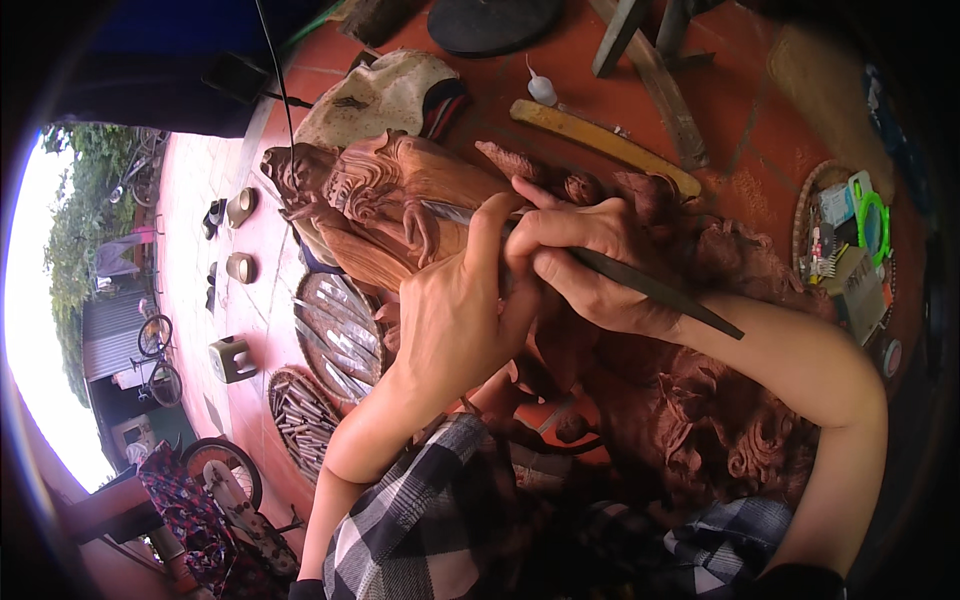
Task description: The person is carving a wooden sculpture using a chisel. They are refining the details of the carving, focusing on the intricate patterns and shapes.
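Observation:
A carved reddish-brown wooden statue (375,250) lies before me, its carved head toward the left and its draped folds across the middle. My right hand (590,260) is closed round a long, flat, dark carving tool (660,287), whose tapered tail end sticks out over my right forearm. A grey stretch of its blade shows by the carved folds, left of my fingers. My left hand (450,310) meets the right one there, its index finger bent over the blade and partly hiding it. The cutting tip cannot be made out clearly.
Left of the statue stand a wicker tray of flat metal blades (340,325) and a basket of small tools (300,415). A yellow wooden bar (605,148) and a small white bottle (541,88) lie beyond. At right is a round tray (808,240) with a green ring.

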`<state>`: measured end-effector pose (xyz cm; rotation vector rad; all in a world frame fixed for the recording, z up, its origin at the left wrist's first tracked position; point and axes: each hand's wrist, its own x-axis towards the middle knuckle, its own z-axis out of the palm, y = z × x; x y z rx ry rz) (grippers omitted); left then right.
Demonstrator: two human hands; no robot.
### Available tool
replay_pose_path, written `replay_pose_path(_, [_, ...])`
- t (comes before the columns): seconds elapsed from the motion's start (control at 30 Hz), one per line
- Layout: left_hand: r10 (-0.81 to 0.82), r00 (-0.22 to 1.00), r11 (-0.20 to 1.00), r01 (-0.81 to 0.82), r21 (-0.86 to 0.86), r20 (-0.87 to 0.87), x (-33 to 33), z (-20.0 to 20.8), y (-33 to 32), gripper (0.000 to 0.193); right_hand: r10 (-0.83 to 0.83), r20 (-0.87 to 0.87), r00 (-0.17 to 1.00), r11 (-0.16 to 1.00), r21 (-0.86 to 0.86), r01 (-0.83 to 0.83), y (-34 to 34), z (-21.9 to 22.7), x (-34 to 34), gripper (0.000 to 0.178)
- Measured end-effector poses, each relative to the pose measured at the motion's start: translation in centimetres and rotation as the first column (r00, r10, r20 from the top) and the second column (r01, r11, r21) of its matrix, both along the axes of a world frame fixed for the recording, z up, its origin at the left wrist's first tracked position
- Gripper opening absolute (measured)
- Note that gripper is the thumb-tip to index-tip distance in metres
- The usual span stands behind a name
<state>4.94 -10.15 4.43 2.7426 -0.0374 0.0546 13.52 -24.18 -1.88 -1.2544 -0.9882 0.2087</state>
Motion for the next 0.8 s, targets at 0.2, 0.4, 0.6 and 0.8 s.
replay_pose_path(0.2, [0.024, 0.998, 0.998, -0.027, -0.053, -0.051, -2.0, 0.3, 0.0, 0.054, 0.125, -0.038, 0.991, 0.992, 0.012, -0.124, -0.5, 0.2, -0.2, 0.011])
replay_pose_path(0.4, [0.155, 0.974, 0.655, -0.226, -0.721, -0.165, -4.4, -0.3, 1.1, 0.037, 0.059, 0.198, 0.978, 0.996, -0.08, -0.044, -0.5, 0.3, 0.3, 0.018])
replay_pose_path(0.6, [-0.115, 0.78, -0.015, -0.621, -0.784, -0.616, -3.2, 0.5, 1.2, 0.046, 0.025, 0.311, 0.95, 0.997, -0.08, 0.0, 0.1, -0.3, -0.2, 0.016])
replay_pose_path(0.8, [-0.17, 0.883, -0.32, -0.469, -0.823, -0.438, -2.6, -1.3, 0.8, 0.047, -0.023, 0.395, 0.919, 0.995, -0.084, 0.061, 0.0, 0.2, 0.3, 0.021])
